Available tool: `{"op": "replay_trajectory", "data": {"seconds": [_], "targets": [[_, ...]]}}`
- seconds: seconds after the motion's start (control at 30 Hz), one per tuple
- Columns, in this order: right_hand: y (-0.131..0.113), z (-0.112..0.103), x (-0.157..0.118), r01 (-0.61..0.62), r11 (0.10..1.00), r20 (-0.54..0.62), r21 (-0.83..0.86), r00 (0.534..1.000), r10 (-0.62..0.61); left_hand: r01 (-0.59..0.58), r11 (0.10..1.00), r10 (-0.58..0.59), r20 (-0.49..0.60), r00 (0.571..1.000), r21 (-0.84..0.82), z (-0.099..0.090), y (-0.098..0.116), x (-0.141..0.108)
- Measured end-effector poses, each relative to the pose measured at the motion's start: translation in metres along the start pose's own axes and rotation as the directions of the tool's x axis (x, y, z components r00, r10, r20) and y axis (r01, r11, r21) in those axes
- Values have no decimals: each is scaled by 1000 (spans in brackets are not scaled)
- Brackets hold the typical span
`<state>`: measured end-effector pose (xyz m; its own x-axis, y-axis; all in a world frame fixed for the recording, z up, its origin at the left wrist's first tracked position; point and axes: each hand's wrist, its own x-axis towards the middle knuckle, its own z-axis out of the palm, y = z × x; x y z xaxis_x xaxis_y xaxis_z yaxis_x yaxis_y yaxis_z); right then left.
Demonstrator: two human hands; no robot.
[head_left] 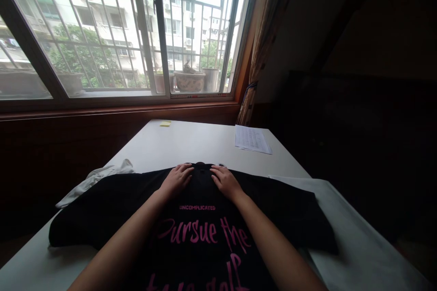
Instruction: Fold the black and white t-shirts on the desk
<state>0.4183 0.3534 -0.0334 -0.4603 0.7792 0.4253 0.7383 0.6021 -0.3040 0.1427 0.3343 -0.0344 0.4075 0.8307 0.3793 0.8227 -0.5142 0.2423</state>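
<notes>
A black T-shirt [201, 191] with pink lettering lies spread out on a white table [191, 141], its sleeves out to both sides and its collar toward the window. My left hand [177, 179] rests on the fabric just left of the collar, fingers lying flat and slightly apart. On the other side of the collar, my right hand [225, 180] lies on the shirt with its fingers spread. The lower part of the shirt runs out of view between my forearms.
White crumpled cloth [99, 177] lies behind the left sleeve. A pale cloth [355, 227] extends under the right sleeve. Printed papers [252, 139] and a yellow sticky note [165, 123] are near the far edge. Beyond stand a barred window and a tied curtain [259, 54].
</notes>
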Motion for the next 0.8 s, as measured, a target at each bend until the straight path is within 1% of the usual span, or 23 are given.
{"op": "replay_trajectory", "data": {"seconds": [0.07, 0.13, 0.2, 0.33, 0.43, 0.57, 0.67, 0.8], "targets": [[6, -1, 4, -68, 998, -57, -18, 996, 67, 83, 996, -85, -70, 994, -27, -1, -6, 3], [13, -1, 8, -131, 991, -94, -33, 987, 128, 147, 988, -151, -97, 984, -42, -2, -13, 6], [19, 0, 11, -168, 985, -100, -42, 981, 163, 169, 984, -173, -89, 981, -51, -3, -21, 10], [25, 4, 19, -178, 982, -61, -62, 983, 174, 175, 982, -180, -65, 982, -77, -4, -32, 17], [25, 4, 26, -168, 983, -43, -78, 985, 165, 147, 985, -153, -59, 986, -87, -6, -36, 22], [25, -1, 33, -112, 989, -20, -94, 994, 111, 53, 995, -56, -26, 998, -85, -15, -38, 24], [25, -5, 33, -57, 993, -6, -105, 998, 57, -1, 997, 1, 8, 1000, -78, -23, -41, 23], [27, -7, 31, -9, 994, 13, -106, 1000, 10, -25, 997, 28, 44, 999, -71, -28, -45, 23]]}}
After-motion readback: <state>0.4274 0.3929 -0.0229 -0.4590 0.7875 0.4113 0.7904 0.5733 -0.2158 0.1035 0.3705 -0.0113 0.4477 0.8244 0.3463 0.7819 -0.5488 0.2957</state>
